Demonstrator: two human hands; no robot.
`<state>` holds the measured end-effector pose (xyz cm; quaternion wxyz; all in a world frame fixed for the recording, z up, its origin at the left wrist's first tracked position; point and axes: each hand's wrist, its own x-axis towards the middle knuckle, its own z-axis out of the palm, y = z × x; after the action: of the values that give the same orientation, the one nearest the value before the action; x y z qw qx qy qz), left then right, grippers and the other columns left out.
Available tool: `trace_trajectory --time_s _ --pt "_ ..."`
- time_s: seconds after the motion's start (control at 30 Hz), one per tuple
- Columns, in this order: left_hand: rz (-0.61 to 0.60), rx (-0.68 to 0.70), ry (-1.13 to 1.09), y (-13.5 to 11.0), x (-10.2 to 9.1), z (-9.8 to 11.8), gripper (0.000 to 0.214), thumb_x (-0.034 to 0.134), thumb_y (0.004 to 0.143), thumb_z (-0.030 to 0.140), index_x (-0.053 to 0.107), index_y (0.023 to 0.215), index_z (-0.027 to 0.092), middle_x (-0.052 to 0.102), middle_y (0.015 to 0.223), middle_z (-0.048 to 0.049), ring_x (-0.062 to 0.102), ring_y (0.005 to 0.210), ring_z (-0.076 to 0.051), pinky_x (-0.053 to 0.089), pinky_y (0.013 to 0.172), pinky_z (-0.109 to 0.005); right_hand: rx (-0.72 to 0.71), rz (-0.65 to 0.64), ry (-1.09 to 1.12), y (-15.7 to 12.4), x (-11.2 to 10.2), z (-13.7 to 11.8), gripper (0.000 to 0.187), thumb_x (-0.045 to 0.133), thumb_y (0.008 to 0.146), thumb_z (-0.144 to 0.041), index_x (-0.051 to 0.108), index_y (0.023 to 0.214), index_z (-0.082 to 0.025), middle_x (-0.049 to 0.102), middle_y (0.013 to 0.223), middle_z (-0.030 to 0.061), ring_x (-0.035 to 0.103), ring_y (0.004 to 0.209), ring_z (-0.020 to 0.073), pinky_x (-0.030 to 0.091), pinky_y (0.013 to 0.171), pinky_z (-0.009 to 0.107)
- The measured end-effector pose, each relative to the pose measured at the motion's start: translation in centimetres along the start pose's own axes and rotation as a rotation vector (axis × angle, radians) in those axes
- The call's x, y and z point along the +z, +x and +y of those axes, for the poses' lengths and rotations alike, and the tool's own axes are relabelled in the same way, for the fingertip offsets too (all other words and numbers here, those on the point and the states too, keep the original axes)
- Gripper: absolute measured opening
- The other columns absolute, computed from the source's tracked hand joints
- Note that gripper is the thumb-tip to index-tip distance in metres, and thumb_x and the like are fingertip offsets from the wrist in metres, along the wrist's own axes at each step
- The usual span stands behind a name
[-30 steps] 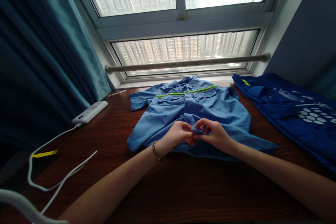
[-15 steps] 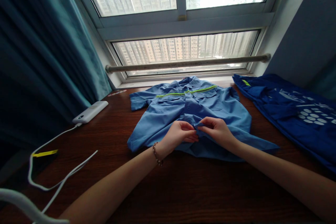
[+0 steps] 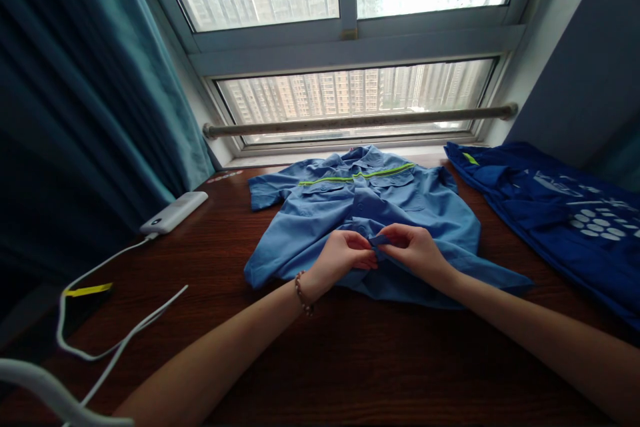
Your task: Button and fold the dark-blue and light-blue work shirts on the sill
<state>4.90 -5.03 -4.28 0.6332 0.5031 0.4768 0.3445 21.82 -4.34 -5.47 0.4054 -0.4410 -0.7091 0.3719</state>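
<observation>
A light blue short-sleeved shirt (image 3: 430,213) with a yellow-green chest stripe lies front up on a dark wooden table (image 3: 350,360), collar toward the window. My left hand (image 3: 340,257), with a bead bracelet on the wrist, pinches the shirt's front edge near the lower middle. My right hand (image 3: 415,250) pinches the same front edge from the other side, fingers curled. The two hands touch over the shirt's button line.
A dark blue garment (image 3: 565,213) with white print lies at the right. A white power bank (image 3: 174,212) with a white cable (image 3: 100,320) sits at the left, by a teal curtain (image 3: 85,113). A window with a metal rail (image 3: 355,120) is behind the table.
My right hand's raised fingers have curled down onto the shirt's front edge. Both hands stay in the same spot.
</observation>
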Motion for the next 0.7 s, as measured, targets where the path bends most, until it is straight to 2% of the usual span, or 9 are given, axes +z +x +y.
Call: trace_trajectory --time_s 0.17,0.3,0.4,0.47,0.6,0.7 --pt "0.0 0.016 0.033 -0.12 0.23 -0.08 0.015 0.071 0.059 0.017 0.061 0.068 0.011 0.065 0.06 -0.0034 0.064 0.059 -0.016 0.052 0.061 -0.027 -0.126 0.021 -0.185 -0.62 0.17 -0.44 0.015 0.059 0.07 -0.022 0.065 0.084 -0.02 0.065 0.072 0.0003 0.059 0.066 0.0152 0.045 0.06 0.026" --pt "0.025 0.005 0.018 -0.22 0.35 -0.01 0.011 0.069 0.059 0.014 0.061 0.066 0.011 0.065 0.06 -0.0028 0.064 0.059 -0.015 0.052 0.06 -0.026 -0.099 -0.001 -0.05 -0.66 0.04 -0.91 0.015 0.058 0.073 -0.026 0.065 0.085 -0.019 0.067 0.078 0.002 0.061 0.071 0.0163 0.047 0.065 0.026" --pt "0.04 0.01 -0.009 -0.31 0.37 0.13 0.015 0.071 0.058 0.017 0.061 0.067 0.01 0.066 0.062 -0.0042 0.064 0.06 -0.016 0.052 0.061 -0.026 0.004 -0.004 0.131 -0.35 -0.1 -0.83 0.022 0.051 0.078 -0.034 0.064 0.084 -0.017 0.067 0.077 0.0036 0.062 0.071 0.0167 0.048 0.063 0.026" --pt "0.047 0.026 -0.028 -0.37 0.38 0.24 0.019 0.072 0.058 0.021 0.061 0.069 0.009 0.066 0.065 -0.0056 0.064 0.061 -0.016 0.053 0.062 -0.027 0.058 0.002 0.204 -0.13 -0.1 -0.54 0.025 0.052 0.077 -0.038 0.063 0.082 -0.016 0.067 0.076 0.0039 0.062 0.071 0.0169 0.048 0.062 0.026" --pt "0.065 0.049 -0.041 -0.49 0.49 0.41 0.026 0.073 0.057 0.028 0.062 0.071 0.009 0.066 0.066 -0.0057 0.064 0.063 -0.016 0.052 0.064 -0.027 0.024 0.033 0.168 -0.07 0.17 0.0 0.023 0.064 0.067 -0.035 0.063 0.081 -0.016 0.067 0.077 0.0026 0.062 0.072 0.0168 0.049 0.068 0.027" --pt "0.066 0.062 -0.075 -0.58 0.57 0.45 0.03 0.073 0.057 0.032 0.062 0.071 0.009 0.064 0.066 -0.0047 0.063 0.064 -0.015 0.052 0.067 -0.027 -0.057 0.068 0.048 -0.36 0.33 -0.05 0.019 0.063 0.069 -0.031 0.062 0.082 -0.018 0.066 0.077 0.0015 0.061 0.071 0.0155 0.049 0.066 0.027"
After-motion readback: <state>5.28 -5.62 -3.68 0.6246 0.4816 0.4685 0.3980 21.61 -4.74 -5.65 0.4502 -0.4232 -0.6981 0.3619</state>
